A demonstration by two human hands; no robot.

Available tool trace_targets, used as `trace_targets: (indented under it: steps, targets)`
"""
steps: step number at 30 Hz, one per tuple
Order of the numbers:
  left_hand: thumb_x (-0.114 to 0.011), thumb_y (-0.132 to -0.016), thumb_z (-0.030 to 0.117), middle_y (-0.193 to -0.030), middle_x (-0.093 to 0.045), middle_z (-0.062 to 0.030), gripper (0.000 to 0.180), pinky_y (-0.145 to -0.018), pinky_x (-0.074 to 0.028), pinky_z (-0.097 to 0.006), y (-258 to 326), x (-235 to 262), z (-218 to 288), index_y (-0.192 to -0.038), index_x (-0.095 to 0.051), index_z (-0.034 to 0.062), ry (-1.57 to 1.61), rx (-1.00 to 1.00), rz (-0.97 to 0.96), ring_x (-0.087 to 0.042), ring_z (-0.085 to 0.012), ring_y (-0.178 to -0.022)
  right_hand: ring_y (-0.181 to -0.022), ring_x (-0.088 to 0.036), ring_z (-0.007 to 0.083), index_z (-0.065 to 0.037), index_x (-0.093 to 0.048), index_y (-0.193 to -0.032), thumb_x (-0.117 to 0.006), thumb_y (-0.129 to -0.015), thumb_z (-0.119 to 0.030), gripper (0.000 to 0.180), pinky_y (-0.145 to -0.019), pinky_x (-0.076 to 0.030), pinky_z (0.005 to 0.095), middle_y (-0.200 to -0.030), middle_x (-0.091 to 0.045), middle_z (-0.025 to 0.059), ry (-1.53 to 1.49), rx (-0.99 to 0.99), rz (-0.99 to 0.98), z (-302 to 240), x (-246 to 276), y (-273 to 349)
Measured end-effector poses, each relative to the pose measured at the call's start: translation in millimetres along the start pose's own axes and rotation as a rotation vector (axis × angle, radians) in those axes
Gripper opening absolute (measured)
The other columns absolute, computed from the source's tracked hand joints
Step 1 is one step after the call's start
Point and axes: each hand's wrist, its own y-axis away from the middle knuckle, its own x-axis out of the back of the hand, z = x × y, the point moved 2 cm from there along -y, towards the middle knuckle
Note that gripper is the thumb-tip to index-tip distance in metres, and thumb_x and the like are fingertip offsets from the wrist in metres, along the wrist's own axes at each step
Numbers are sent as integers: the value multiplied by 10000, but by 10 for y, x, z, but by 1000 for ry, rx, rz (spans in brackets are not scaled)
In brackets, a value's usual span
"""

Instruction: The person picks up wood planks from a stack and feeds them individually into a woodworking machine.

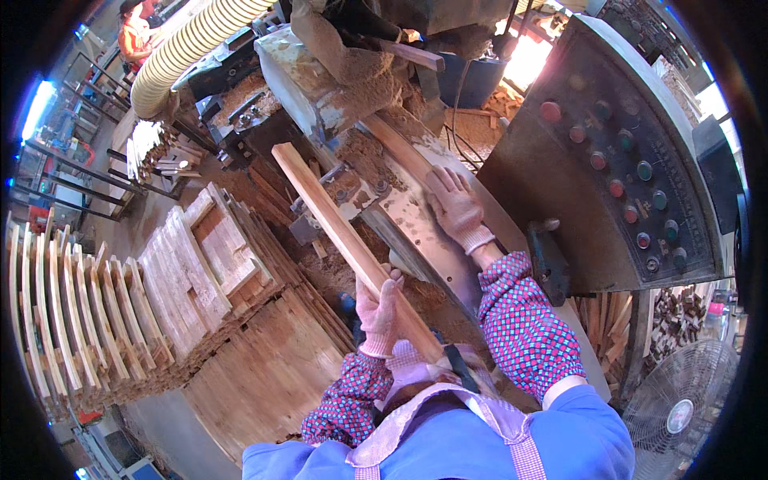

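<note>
My left hand point(378, 317), in a pale pink work glove, is closed round a long, square-edged wooden strip point(326, 216). The strip slants from near my apron up toward the far left. My right hand point(458, 210), gloved too, lies with its fingers stretched out over the near end of a second wooden strip point(398, 150). That one rests on the metal machine bed point(424, 240), and its far end runs in under the sawdust-covered machine head point(344, 76). Patterned sleeves cover both my forearms.
A dark control panel point(608, 160) with red and green buttons rises at the right, above a caged fan point(680, 416). To my left are stacked boards point(192, 272) and a rack of thin strips point(80, 312). A ribbed hose point(192, 52) and another person point(134, 36) are at far left.
</note>
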Motion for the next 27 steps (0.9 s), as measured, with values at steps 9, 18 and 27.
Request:
trace_targets:
  steps: [9, 18, 27]
  targets:
    - [-619, -956, 256, -1472, -435, -183, 689, -1142, -314, -379, 86, 48, 55, -1502, -298, -17, -515, -263, -365, -405, -281, -1379, -1287, -491, 431, 34, -323, -1476, -771, -779, -232, 870, -1075, -413, 424, -1388, -470, 319, -510, -352, -412, -1013, 692, 1632]
    - [-634, -868, 422, -1568, -235, -262, 889, -1210, -162, -448, -1354, 3345, 1210, -1506, -235, -50, -1886, -157, 552, -204, -387, -1466, -1335, -427, 454, 14, -429, -1439, -559, -940, -209, 562, -1144, -300, 526, -1446, -447, 271, 225, -296, -328, -283, 751, 2515]
    - [-715, -762, 504, -1587, -213, -231, 1060, -1195, -171, -509, -2557, 4517, 1847, -1517, -192, -27, -2186, 528, 822, -181, -377, -1484, -1353, -408, 417, -54, -464, -1431, -495, -996, -179, 454, -1145, -317, 476, -1454, -459, 212, 343, 12, -242, 171, -405, -118]
